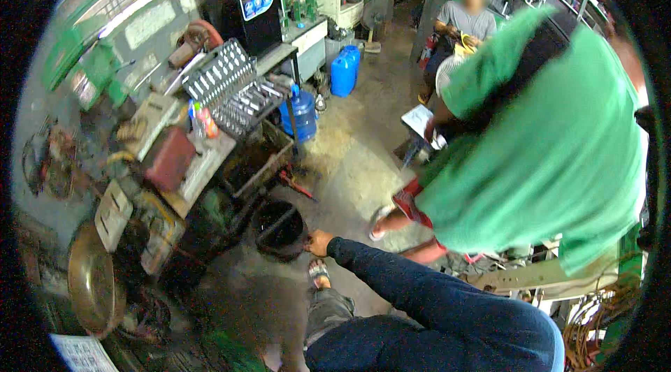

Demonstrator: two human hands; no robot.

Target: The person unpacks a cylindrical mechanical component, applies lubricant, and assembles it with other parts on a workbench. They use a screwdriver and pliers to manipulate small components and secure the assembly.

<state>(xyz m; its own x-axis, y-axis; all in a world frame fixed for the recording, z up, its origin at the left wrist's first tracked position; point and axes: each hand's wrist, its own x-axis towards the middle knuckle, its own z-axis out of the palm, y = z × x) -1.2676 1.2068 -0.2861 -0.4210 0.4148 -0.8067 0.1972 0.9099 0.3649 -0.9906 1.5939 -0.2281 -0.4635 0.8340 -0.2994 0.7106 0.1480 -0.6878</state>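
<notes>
My right hand (320,243) reaches out in a dark blue sleeve, its fingers closed at the rim of a round black bucket-like container (269,250). A pale bar or streak crosses the container's dark mouth, and its inside is too dark to make out. It is near the floor beside the workbench, just ahead of my sandalled foot (319,274). I do not see my left hand clearly anywhere; the lower left is dark and blurred.
On the left bench, an open socket set (220,68) lies near a red metal box (170,157). Blue containers (344,71) stand on the floor beyond. A person in a green shirt (531,155) bends close on my right; another person (470,19) sits farther back.
</notes>
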